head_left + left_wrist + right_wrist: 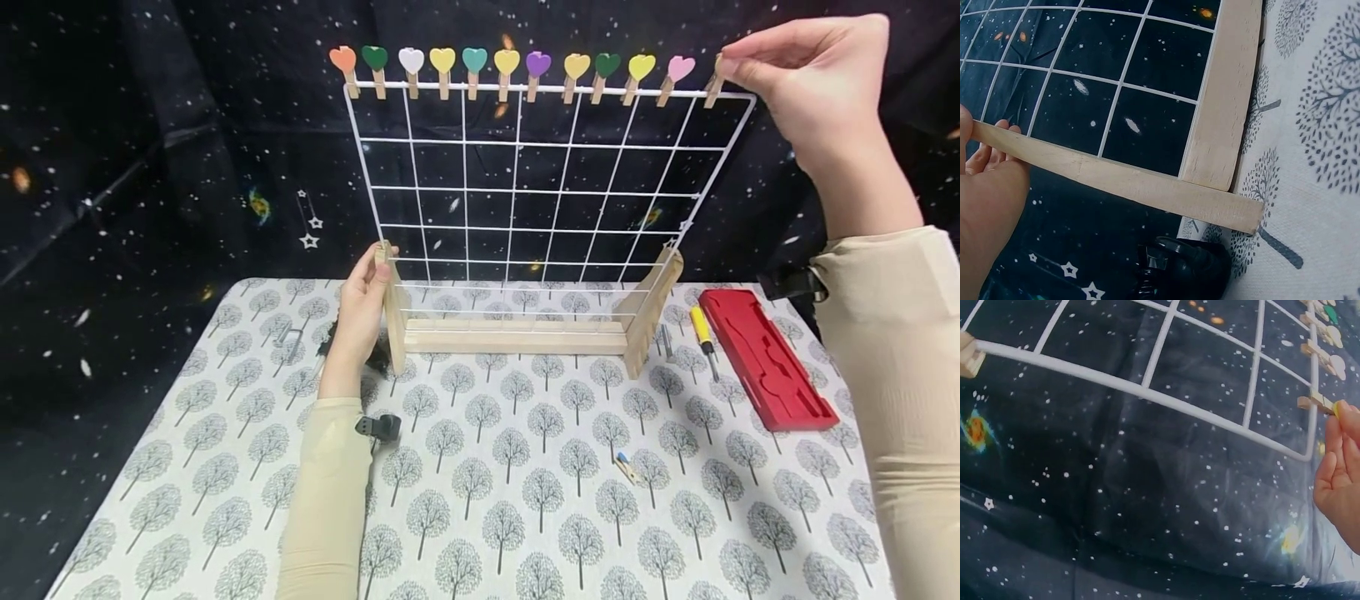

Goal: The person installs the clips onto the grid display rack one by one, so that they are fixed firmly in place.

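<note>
A white wire grid [519,144] stands in a wooden stand [517,342], leaning slightly. Along its top wire sits a row of clothespins with coloured hearts, such as the purple one [537,64]. At the top right corner, my right hand [832,92] pinches the last clothespin [1320,402] between thumb and fingers; its jaws straddle the wire. The heart on this clothespin is mostly hidden by the fingertips, with a bit of yellow showing in the right wrist view. My left hand [360,312] grips the upper end of the stand's left wooden side piece [1129,185].
A loose clothespin with a blue heart [625,468] lies on the tree-print cloth [495,492]. To the right are a yellow-handled screwdriver [702,329] and a red moulded tray [772,367]. A black object [1191,269] lies behind my left forearm. A dark starry backdrop [150,208] hangs behind.
</note>
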`<state>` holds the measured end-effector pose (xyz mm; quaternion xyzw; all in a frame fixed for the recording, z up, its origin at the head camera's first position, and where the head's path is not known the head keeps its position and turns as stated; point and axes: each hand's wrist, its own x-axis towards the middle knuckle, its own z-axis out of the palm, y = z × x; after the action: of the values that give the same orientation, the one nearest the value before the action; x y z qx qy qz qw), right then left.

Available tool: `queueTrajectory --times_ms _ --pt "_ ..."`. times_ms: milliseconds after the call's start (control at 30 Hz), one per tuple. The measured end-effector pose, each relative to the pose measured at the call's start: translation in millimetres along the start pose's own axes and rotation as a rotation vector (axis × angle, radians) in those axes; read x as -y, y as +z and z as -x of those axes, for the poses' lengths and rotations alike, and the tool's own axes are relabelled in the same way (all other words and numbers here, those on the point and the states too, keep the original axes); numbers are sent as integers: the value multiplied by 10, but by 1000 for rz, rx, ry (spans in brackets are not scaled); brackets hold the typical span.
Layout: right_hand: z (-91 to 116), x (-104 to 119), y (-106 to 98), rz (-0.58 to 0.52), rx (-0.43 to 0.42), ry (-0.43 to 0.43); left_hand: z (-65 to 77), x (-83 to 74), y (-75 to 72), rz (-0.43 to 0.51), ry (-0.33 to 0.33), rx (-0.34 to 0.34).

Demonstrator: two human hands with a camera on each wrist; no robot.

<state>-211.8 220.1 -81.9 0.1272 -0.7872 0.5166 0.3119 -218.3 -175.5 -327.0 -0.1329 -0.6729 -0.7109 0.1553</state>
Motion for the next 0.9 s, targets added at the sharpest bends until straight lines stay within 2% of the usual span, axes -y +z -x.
queueTrajectory --times_ms 233,400,633,900 --pt "1 -32 14 -17 30 19 -43 128 -25 2 -1 1" --pt "53 -37 32 -3 28 -16 -63 191 -31 -4 8 0" --pt "200 -12 48 45 -30 -76 -54 190 -15 5 1 -1" --pt "447 -163 -26 67 -69 -178 -35 80 -16 20 -20 2"
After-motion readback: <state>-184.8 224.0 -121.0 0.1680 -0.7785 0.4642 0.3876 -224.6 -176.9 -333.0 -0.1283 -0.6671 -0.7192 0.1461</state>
